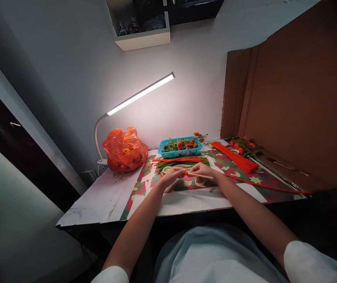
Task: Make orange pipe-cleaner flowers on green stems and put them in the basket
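Over the front middle of the table, my left hand (176, 173) and my right hand (203, 170) meet with fingers pinched. Between them is a thin wooden stick (204, 175), its left end at my fingertips and its other end under my right palm. A small orange bit of pipe cleaner (186, 173) sits at the stick's left end, against my left fingertips. From beside my right wrist a long orange pipe cleaner (262, 184) trails to the table's right edge. Behind my hands lie green and orange pipe cleaners (183, 161) and a tape roll (166, 170), partly hidden by my left hand.
At the back stands a blue basket (180, 153) of orange flowers on green stems. An orange plastic bag (125, 151) and a lit lamp (140, 93) are at left. A red-orange pipe cleaner bundle (236, 158), more flowers (242, 145) and a cardboard panel (298, 102) stand right.
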`<state>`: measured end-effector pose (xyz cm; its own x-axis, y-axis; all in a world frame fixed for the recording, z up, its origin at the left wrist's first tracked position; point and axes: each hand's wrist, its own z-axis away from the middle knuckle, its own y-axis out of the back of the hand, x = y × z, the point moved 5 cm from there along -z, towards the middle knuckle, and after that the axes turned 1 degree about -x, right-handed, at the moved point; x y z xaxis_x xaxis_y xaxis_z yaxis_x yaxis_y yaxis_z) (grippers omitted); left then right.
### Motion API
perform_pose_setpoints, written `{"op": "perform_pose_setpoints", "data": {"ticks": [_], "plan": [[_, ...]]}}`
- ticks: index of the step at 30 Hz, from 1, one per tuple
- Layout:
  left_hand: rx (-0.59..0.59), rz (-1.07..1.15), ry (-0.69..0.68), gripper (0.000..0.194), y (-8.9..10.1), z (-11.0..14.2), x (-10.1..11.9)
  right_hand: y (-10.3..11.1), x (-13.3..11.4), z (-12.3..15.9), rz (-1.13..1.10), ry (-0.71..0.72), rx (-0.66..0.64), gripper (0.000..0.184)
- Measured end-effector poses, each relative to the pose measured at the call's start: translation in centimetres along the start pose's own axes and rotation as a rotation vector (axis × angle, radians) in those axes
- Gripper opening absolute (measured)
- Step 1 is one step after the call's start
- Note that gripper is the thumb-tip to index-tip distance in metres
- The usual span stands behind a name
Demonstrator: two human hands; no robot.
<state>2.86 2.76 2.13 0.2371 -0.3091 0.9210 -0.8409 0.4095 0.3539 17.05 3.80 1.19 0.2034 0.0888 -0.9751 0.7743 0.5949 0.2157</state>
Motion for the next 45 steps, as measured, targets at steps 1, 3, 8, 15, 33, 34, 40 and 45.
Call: {"op": "perform_pose_setpoints", "data": {"ticks": [1, 3, 8, 15, 33, 34, 40, 45], "plan": [[-0.027, -0.057, 0.005, 0.047, 0.0, 0.1, 0.0, 0.0, 0.1, 0.1, 0.009, -0.003, -0.015, 0.034], [-0.066, -0.172, 0.009, 0.048, 0.0, 0.2, -0.2, 0.1, 0.1, 0.0, 0.054, 0.022, -0.015, 0.029], [-0.012, -0.377, -0.003, 0.047, 0.5, 0.2, -0.2, 0.8, 0.4, -0.9, 0.220, 0.171, 0.182, 0.021], [0.137, -0.519, -0.059, 0.045, 0.8, -0.2, 0.2, 1.3, 0.0, -1.1, 0.517, 0.421, 0.479, 0.015], [0.268, -0.329, 0.037, 0.043, 0.8, -0.8, -1.3, -0.2, -2.0, 0.8, 1.087, 0.740, 0.637, 0.029], [0.274, -0.327, 0.043, 0.043, 0.8, -0.9, -1.4, -0.2, -2.1, 0.8, 1.093, 0.736, 0.634, 0.029], [0.417, -0.355, 0.040, 0.046, 1.3, -0.8, -1.3, -0.8, -2.3, 0.7, 1.085, 0.706, 0.647, 0.025], [0.525, -0.368, 0.028, 0.047, 1.5, -0.6, -1.2, -1.1, -2.2, 0.5, 1.026, 0.696, 0.667, 0.025]]}}
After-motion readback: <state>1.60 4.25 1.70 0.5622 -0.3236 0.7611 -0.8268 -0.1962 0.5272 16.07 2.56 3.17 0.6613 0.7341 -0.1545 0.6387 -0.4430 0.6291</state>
